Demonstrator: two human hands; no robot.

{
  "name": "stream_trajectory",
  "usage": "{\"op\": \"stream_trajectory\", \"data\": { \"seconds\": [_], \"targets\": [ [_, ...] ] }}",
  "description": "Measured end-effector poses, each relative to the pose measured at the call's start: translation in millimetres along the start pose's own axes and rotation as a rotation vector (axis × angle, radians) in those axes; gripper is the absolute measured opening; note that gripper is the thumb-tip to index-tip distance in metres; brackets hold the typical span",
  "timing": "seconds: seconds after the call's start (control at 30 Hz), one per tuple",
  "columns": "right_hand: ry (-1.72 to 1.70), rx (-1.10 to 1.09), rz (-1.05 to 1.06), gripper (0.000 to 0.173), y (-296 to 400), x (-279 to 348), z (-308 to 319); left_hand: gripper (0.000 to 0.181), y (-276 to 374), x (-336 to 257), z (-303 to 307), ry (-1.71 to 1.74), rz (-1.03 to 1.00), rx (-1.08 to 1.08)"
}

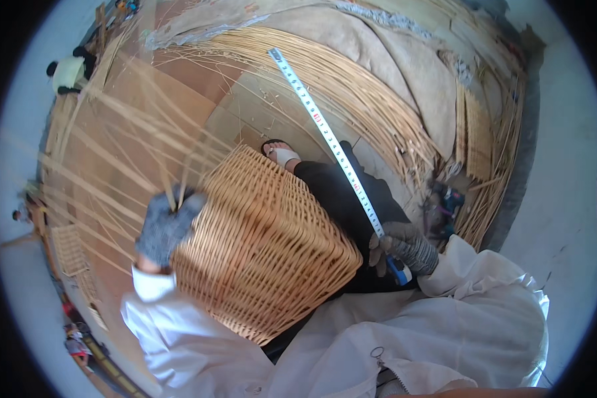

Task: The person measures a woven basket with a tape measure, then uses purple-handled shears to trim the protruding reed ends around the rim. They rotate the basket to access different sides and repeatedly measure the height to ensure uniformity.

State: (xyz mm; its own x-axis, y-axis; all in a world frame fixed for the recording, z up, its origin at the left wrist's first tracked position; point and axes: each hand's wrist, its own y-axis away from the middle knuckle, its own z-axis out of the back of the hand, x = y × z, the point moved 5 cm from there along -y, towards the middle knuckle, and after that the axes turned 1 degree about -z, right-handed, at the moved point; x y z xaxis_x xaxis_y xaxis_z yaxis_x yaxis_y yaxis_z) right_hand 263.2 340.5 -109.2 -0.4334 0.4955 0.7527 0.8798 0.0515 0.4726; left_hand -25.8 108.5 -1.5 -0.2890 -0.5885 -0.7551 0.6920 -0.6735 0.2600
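A half-woven wicker basket (263, 239) rests across my lap, its long loose stakes (109, 144) fanning out to the left. My left hand (169, 224), in a grey knit glove, is closed on some of the stakes at the basket's left edge; it is slightly blurred. In my right hand (403, 246), also gloved in grey, is a tape measure (399, 271) with a blue and white case. Its pulled-out metal blade (326, 134) runs up and to the left, beyond the basket's right side, its end in the air above the floor.
A long bundle of thin wicker rods (338, 69) curves across the floor ahead, beside a large grey cloth (398, 64). A cordless power tool (447, 204) lies at the right, near more rods (497, 199). Other people (72, 72) sit at the far left.
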Motion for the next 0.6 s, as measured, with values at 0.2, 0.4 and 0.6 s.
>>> {"op": "stream_trajectory", "data": {
  "seconds": [0.2, 0.4, 0.6],
  "targets": [
    [-0.006, -0.063, 0.004, 0.033, -20.7, 19.3, 23.9, 0.042, 107.8, 16.0, 55.8, -0.057, 0.069, -0.524],
    [0.142, 0.145, -0.06, 0.033, -63.5, 58.3, 9.5, 0.079, 169.6, 7.4, 62.9, 0.424, -0.075, -0.964],
    [0.095, 0.097, 0.309, 0.035, -29.3, 43.9, -19.4, 0.073, 167.4, 54.7, -11.4, 0.893, -0.355, -1.217]
  ]
}}
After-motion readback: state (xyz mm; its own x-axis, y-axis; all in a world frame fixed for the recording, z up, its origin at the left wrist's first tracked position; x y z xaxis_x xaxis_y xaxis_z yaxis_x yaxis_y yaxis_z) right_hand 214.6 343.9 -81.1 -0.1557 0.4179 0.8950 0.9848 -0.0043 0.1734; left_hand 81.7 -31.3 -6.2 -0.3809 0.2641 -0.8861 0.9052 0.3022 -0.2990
